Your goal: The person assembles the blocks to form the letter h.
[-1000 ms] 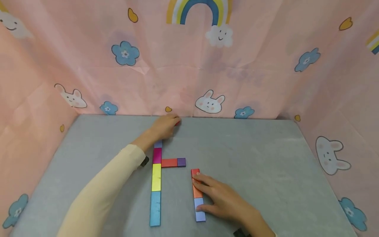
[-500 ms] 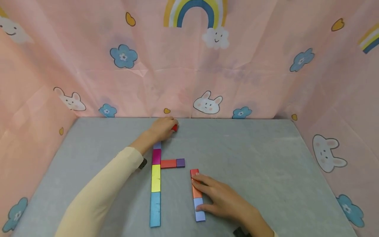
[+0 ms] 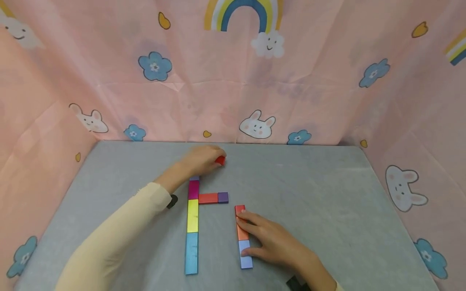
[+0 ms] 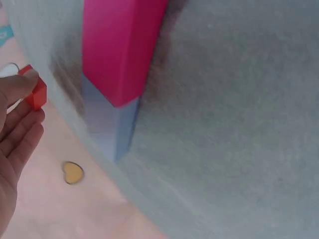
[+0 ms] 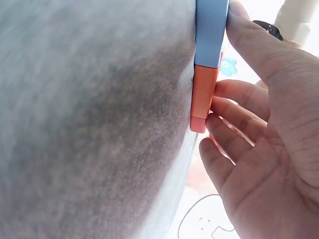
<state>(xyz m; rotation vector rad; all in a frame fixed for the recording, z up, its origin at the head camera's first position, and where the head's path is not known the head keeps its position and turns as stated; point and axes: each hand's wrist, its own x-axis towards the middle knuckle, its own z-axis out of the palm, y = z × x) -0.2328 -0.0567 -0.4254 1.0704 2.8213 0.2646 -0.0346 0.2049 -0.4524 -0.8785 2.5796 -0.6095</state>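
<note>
My left hand (image 3: 202, 159) pinches a small red block (image 3: 220, 160) between thumb and fingers, over the far part of the table. Below that wrist runs a column of flat blocks: light blue (image 3: 191, 254), yellow (image 3: 193, 216), magenta (image 3: 193, 190) and, partly hidden, a lavender block (image 4: 112, 127). A red-orange block (image 3: 208, 198) and a purple block (image 3: 223, 197) branch off to its right. My right hand (image 3: 278, 242) rests with loose fingers on a shorter row, its thumb at the lavender block (image 3: 246, 262), fingertips at the orange block (image 3: 242, 233) and red block (image 3: 239, 208).
A grey cloth-covered table (image 3: 309, 182) bears all the blocks. Pink patterned curtain (image 3: 313, 81) closes in the back and both sides. A beige sleeve (image 3: 120, 226) covers the left forearm, which crosses the table's left half.
My left hand, with the red block in it, has come slightly nearer and to the right from the table's back edge. The right hand stays on its row.
</note>
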